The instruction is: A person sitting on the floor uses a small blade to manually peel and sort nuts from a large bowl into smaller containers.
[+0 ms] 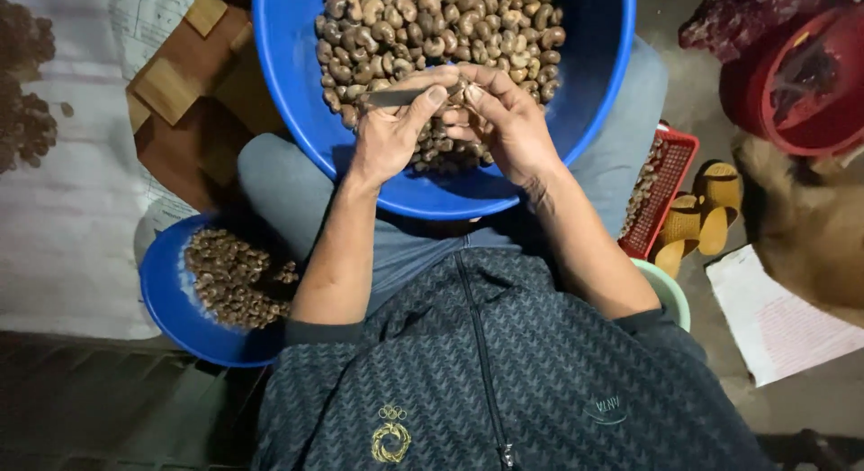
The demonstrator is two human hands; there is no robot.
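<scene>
large basin [297, 93]: bright blue
nuts [432, 30]: mottled tan-brown
small basin [166, 300]: blue
basket [675, 179]: red mesh
sandals [697, 215]: mustard yellow
jacket [504, 381]: dark grey, wavy pattern, gold emblem
bucket [810, 84]: red

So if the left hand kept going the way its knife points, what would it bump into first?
Most likely the right hand: the left hand aims its knife at the cashew pinched there, though depth is unclear.

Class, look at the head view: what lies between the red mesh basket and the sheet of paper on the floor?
In the head view, a pair of yellow sandals lies between the red mesh basket and the sheet of paper.
</scene>
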